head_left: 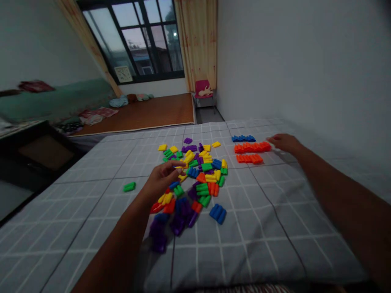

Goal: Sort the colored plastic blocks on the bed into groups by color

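Observation:
My left hand (164, 175) reaches over a loose pile of plastic toy blocks in yellow, green, purple, blue and orange. Its index finger is stretched out, the thumb sits apart below it, and I see nothing held between them. On the right, my right hand (282, 142) has its fingertips closed at the right end of a long row of orange blocks (253, 147). A shorter orange row (249, 158) lies nearer me, and a blue row (243, 138) lies beyond. The exact contact at the right fingertips is small and partly hidden.
A grey checked sheet (100, 211) covers the surface. One green block (129, 186) lies apart on the left, and a blue block (218, 213) lies in front of the pile. A white wall (290, 61) runs along the right; a dark cabinet (39, 156) stands left.

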Demonstrator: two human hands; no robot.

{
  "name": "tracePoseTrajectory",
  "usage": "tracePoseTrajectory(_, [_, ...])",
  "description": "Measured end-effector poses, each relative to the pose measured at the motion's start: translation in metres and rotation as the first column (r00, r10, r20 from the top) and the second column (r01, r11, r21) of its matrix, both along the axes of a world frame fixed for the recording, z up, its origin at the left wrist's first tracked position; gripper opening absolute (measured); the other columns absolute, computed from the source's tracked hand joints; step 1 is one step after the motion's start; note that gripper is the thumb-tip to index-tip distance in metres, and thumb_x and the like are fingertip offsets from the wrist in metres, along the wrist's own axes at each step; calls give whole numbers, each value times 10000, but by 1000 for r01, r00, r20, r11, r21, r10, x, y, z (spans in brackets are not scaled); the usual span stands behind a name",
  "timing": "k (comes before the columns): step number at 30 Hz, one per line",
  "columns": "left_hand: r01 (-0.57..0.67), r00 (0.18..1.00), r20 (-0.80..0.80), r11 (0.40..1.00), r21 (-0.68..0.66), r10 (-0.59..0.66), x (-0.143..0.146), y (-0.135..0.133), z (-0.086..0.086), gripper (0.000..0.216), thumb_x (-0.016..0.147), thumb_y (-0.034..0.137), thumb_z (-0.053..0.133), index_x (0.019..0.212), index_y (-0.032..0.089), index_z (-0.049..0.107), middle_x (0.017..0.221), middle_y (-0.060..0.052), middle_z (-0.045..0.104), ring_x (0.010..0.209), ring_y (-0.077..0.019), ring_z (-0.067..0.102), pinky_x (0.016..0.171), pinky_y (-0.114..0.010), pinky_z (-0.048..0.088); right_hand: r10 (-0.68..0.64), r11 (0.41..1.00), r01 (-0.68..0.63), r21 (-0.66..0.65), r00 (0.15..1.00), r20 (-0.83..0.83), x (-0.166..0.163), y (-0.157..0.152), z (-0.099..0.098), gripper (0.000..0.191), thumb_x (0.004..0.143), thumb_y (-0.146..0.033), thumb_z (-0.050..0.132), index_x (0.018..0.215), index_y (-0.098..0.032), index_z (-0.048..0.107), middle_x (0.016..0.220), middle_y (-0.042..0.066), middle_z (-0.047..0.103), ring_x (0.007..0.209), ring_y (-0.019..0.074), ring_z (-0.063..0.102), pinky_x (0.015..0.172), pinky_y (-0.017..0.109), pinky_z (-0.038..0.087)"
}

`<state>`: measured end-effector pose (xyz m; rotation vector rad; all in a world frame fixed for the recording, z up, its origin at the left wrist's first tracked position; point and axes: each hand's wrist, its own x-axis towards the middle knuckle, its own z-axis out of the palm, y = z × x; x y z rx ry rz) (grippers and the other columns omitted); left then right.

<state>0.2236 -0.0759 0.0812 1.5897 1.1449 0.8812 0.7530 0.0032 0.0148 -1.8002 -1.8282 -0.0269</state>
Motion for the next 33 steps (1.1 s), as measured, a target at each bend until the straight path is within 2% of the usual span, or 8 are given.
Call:
tracePoseTrajectory(4, [-33,993,-106,991,130,47,-31,0,8,377,791,470,613,1016,171,665,867,-59,693,830,-205,654,734,-314,522,-144,990,144,9,985,92,-25,-4,12,432,886,-570,411,889,-249,699,853,141,716,769,323,659,692,473,467])
tracePoseTrajectory(8, [201,883,-466,947,251,-64,-47,1,-13,242,801,345,598,956,197,712,1013,-78,699,975,-237,634,880,-345,483,185,982,-177,-71,976,116,-117,-25,25,361,886,-475,444,994,-231,688,987,104,719,817,291,662,708,437,495])
tracePoseTrajectory(12, [233,767,-640,949,215,-43,-65,7,-36,254,734,209,611,954,206,738,984,-75,713,939,-242,638,880,-345,469,511,855,-504,-123,859,27,-218,-54,30,292,881,-397,475,999,-240,692,969,46,730,792,211,666,691,329,494])
tracePoseTrajectory(15, [80,864,-504,987,142,3,-82,12,-43,284,725,245,622,977,170,730,885,-57,728,832,-216,649,776,-318,498,618,780,-615,-111,786,-9,-266,-68,33,257,864,-381,512,970,-258,710,930,35,737,778,201,665,668,304,475])
tracePoseTrajectory(18, [-44,983,-174,995,87,58,-88,11,-42,370,698,338,698,1000,123,711,900,-75,732,797,-200,657,721,-303,504,693,709,-698,-97,716,-82,-298,-72,35,231,861,-346,520,950,-257,714,886,32,733,764,193,658,671,298,470])
tracePoseTrajectory(22, [-31,991,129,998,-46,37,-71,3,-33,488,686,411,753,1063,110,680,877,-80,728,672,-151,639,615,-269,485,692,641,-761,-96,628,-357,-332,-72,32,266,889,-355,482,1019,-235,681,859,29,710,725,179,653,636,292,493])
tracePoseTrajectory(25, [15,979,204,996,-92,4,-47,-2,-29,472,661,408,784,1022,123,676,848,-55,717,692,-141,642,640,-259,492,637,661,-749,-37,588,-498,-347,-76,30,319,906,-408,473,1127,-236,626,1004,47,693,791,182,659,663,305,519])
tracePoseTrajectory(33, [70,985,166,994,-89,-54,8,-8,-34,433,702,478,732,965,149,632,937,-56,673,812,-175,654,684,-285,532,663,733,-680,-35,724,-192,-317,-83,29,325,722,-329,714,1016,-213,639,936,58,688,821,213,639,733,339,497])
